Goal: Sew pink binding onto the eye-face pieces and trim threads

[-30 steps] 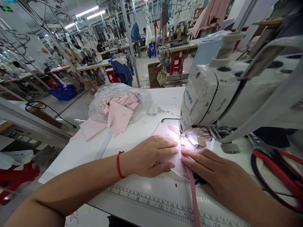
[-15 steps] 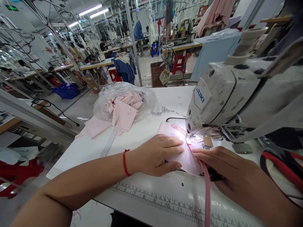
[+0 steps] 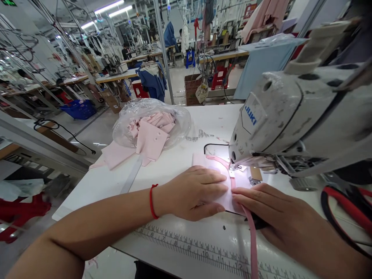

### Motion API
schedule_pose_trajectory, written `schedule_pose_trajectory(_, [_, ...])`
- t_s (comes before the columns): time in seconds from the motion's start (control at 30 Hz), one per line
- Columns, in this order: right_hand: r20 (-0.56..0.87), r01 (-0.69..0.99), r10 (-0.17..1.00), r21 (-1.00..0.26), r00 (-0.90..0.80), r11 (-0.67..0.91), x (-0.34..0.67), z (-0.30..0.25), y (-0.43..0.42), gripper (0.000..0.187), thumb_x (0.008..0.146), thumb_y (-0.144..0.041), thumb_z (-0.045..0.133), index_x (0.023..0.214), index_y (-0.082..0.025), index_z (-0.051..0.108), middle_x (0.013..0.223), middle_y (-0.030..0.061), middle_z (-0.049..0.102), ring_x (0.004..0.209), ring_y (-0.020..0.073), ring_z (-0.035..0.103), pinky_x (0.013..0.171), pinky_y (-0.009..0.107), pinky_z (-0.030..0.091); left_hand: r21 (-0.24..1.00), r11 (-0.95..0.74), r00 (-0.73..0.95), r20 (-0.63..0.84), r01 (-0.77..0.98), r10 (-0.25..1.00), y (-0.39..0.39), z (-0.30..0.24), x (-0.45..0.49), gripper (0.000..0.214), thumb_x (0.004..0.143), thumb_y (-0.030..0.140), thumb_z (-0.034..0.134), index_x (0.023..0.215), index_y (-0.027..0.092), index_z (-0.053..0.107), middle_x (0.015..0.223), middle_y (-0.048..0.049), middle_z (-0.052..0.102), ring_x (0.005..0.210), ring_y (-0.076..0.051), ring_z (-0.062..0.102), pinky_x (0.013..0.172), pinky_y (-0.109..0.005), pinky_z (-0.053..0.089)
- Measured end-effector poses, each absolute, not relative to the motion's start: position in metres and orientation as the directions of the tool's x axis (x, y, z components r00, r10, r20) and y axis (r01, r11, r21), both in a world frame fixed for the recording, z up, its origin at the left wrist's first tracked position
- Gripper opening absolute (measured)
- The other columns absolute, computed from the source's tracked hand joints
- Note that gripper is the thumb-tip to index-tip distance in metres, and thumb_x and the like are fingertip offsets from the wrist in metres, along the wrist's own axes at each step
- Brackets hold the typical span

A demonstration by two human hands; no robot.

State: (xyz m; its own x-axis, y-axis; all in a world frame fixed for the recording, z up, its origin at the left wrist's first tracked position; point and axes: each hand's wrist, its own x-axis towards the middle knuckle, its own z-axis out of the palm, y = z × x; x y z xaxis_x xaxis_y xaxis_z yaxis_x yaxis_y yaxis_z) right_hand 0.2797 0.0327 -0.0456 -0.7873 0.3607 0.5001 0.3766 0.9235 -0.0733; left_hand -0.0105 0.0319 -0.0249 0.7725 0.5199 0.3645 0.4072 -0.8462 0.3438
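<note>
Centrally, the left hand (image 3: 193, 193), a red cord (image 3: 151, 201) at its wrist, and the right hand (image 3: 276, 217) lie flat and open, palms down, neither clenched nor gripping, pressing a pink fabric panel (image 3: 216, 193) against the table (image 3: 87, 205). The panel lies between and under the hands, reaching just ahead of the fingertips to the presser foot (image 3: 234, 168) of a JUKI sewing machine (image 3: 261, 124), which stands ahead and right of the hands. A pink binding strip (image 3: 252, 240) runs from the foot over the panel and down past the right hand. Further right lie red-handled shears (image 3: 345, 211). Ahead of the left hand are a steel ruler (image 3: 132, 174) and a clear plastic bag (image 3: 151, 124) of pink cut pieces. A printed scale (image 3: 197, 248) runs along the table just below the hands.
</note>
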Motion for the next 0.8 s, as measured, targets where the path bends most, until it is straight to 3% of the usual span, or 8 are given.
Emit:
schedule_pose_trajectory(0.13, [0.533,0.411,0.378,-0.061,-0.757,0.91,0.277,-0.057,0.032,0.058,0.079,0.001,0.049,0.132,-0.018,0.065,0.132,0.0085,0.079,0.108,0.0252,0.072,0.098,0.041,0.063,0.365,-0.822,0.751,0.354,0.437,0.557,0.032,-0.025,-0.01,0.051,0.115,0.053,0.039,0.135,0.015,0.066,0.148,-0.0167,0.07,0.135,-0.029,0.067,0.115,-0.047,0.052])
schedule_pose_trajectory(0.37, [0.532,0.429,0.358,0.01,-0.767,0.903,0.277,-0.052,0.034,0.06,0.077,0.0,0.048,0.131,-0.019,0.065,0.135,0.0073,0.08,0.114,0.0258,0.074,0.092,0.041,0.067,0.361,-0.823,0.742,0.371,0.439,0.558,0.033,-0.028,-0.009,0.054,0.115,0.054,0.038,0.136,0.013,0.065,0.148,-0.0185,0.069,0.137,-0.03,0.065,0.116,-0.047,0.052])
schedule_pose_trajectory(0.6, [0.478,0.464,0.432,-0.056,-0.765,0.884,0.291,-0.047,0.036,0.051,0.093,-0.006,0.051,0.14,-0.023,0.062,0.137,0.0046,0.079,0.112,0.0228,0.079,0.09,0.037,0.069,0.363,-0.822,0.762,0.335,0.439,0.554,0.03,-0.027,-0.01,0.056,0.114,0.056,0.035,0.137,0.014,0.064,0.148,-0.0188,0.069,0.135,-0.031,0.066,0.115,-0.047,0.052])
schedule_pose_trajectory(0.8, [0.482,0.436,0.404,-0.049,-0.778,0.898,0.29,-0.04,0.037,0.045,0.094,-0.009,0.052,0.134,-0.024,0.067,0.126,0.0053,0.082,0.11,0.0243,0.08,0.096,0.036,0.068,0.344,-0.825,0.759,0.341,0.448,0.555,0.029,-0.027,-0.011,0.056,0.114,0.056,0.036,0.133,0.013,0.066,0.148,-0.0182,0.069,0.132,-0.031,0.067,0.115,-0.047,0.053])
